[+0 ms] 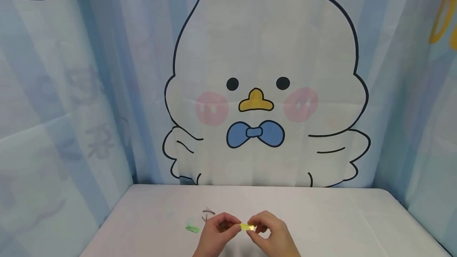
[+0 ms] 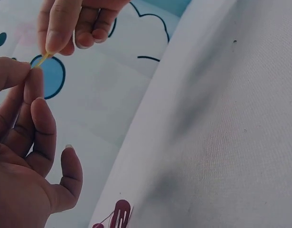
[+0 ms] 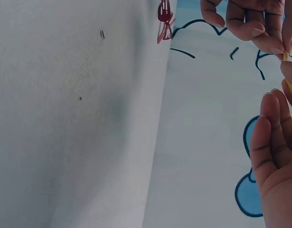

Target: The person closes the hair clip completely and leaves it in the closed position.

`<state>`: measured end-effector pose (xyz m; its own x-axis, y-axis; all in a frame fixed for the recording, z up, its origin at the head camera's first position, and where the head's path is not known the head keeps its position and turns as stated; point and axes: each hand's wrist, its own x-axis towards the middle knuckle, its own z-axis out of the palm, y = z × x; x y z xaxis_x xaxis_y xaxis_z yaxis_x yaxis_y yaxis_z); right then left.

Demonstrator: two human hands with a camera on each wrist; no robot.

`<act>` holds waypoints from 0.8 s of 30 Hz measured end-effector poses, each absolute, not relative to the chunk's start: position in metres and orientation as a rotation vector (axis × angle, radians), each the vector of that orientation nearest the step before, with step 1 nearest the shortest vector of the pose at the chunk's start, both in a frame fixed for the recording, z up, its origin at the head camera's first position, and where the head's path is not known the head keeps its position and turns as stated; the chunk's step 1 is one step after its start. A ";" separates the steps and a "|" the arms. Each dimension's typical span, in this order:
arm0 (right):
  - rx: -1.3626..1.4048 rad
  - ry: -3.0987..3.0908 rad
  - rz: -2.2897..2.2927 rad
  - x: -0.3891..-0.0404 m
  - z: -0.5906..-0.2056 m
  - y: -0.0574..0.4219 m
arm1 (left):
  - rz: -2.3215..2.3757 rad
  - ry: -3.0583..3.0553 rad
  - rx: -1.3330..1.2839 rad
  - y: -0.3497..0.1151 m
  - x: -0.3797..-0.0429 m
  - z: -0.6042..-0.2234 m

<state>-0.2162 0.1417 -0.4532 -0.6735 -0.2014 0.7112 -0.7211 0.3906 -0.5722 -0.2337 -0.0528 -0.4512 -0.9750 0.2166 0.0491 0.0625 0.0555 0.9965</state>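
Above the white table, a small yellow hair clip point(image 1: 247, 227) is held between both hands. The left hand point(image 1: 217, 233) pinches one end with thumb and forefinger, and the right hand point(image 1: 273, 231) pinches the other. Edge-on in the left wrist view, the yellow clip point(image 2: 41, 60) shows as a thin strip; its ends disappear under the fingertips. In the right wrist view, the fingers cover much of the clip point(image 3: 291, 88). A green hair clip point(image 1: 192, 229) lies on the table left of the left hand.
Dark, thin clips point(image 1: 208, 211) lie just beyond the left hand; the left wrist view shows a dark red snap hair clip point(image 2: 121, 213) there. The white table point(image 1: 339, 221) ends at a striped curtain point(image 1: 150, 162) with a cartoon bird behind, and curtains hang at both sides.
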 end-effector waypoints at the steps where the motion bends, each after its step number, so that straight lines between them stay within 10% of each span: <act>1: 0.797 -2.106 1.242 -0.217 -0.455 0.143 | 2.062 2.196 0.300 -0.053 -0.234 -0.452; 24: 0.547 -2.337 1.278 -0.227 -0.460 0.184 | 1.874 2.514 0.239 -0.126 -0.250 -0.461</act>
